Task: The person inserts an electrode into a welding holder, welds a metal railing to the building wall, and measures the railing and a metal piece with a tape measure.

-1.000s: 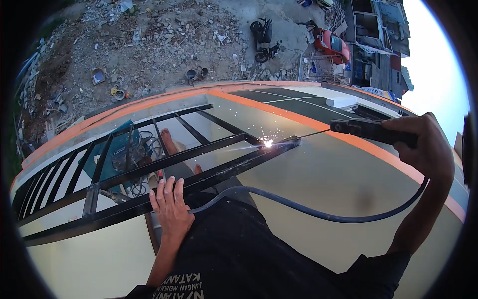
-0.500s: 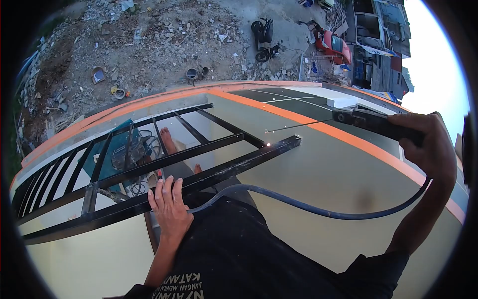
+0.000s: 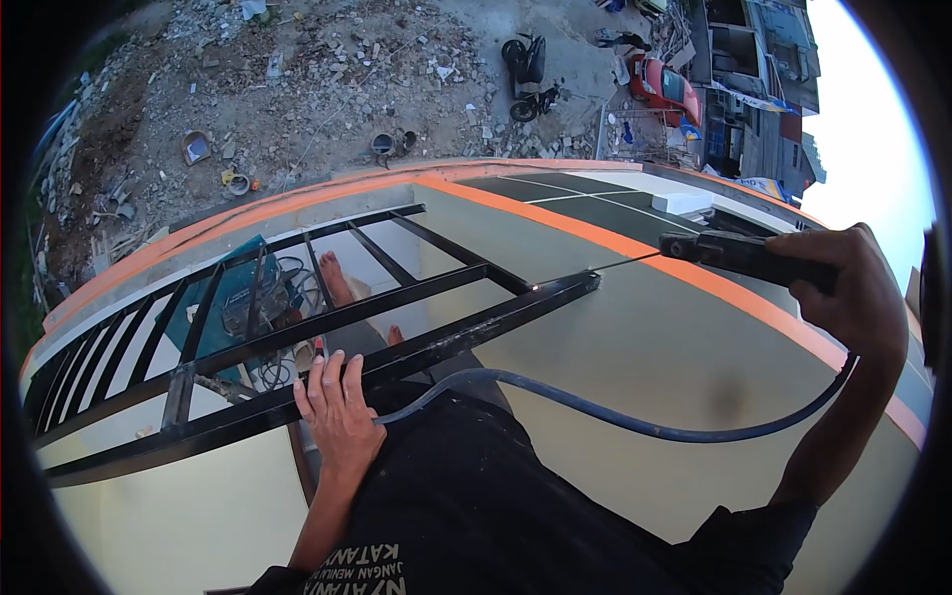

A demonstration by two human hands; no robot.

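Observation:
My right hand is closed around the dark handle of a welding electrode holder. From its jaws a thin welding rod slants down to the left, its tip by a small glowing spot at a joint of the black metal frame. My left hand lies over the nearest bar of that frame, fingers wrapped across it and thumb on the near side. A dark blue cable loops from near my right wrist across to the left, past my body.
Below the bars are bare feet, a welding machine and coiled leads. An orange-edged wall runs behind the frame. Far below lie rubble ground, a motorbike and a red car.
My right hand has lowered slightly, bringing the rod tip down to the joint, with its free gap closed. The bright spot is smaller and flying sparks are gone. My left hand stays put.

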